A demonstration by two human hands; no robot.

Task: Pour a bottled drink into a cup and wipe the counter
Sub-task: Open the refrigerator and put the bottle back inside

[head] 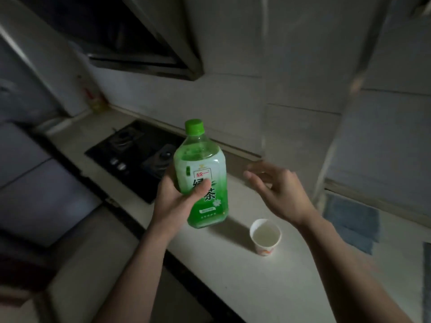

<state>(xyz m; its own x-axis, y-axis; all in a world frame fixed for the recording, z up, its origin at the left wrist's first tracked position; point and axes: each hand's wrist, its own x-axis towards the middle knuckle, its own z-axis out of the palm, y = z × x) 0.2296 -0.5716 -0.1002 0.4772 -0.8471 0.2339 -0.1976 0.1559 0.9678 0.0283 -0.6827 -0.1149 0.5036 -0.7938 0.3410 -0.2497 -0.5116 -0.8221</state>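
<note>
Nearest: paper cup (264,249) upright on the pale surface (233,280), between the two forearms. It holds pale liquid, roughly half full as far as the dim light allows. Judged: the pour looks done, or mostly so.

Left hand (173,201) grips the green tea bottle (203,178) round its lower body, thumb across the label, fingers curled behind. Bottle is held upright, a slight lean, lifted clear of the surface, up and left of the cup. Green cap (194,126) sits on the neck; whether screwed tight, cannot tell. Plenty of drink left inside.

Right hand (277,187) is empty, fingers spread and relaxed, palm turned toward the bottle, near it but not touching. Blurred.

Farther right: blue cloth (352,222) lies flat on the surface by the wall, untouched. Judged: the wipe is not yet begun; the bottle needs setting down first. No spill visible.

Far left: black stove (130,155) set in the surface, range hood (130,43) above.
</note>
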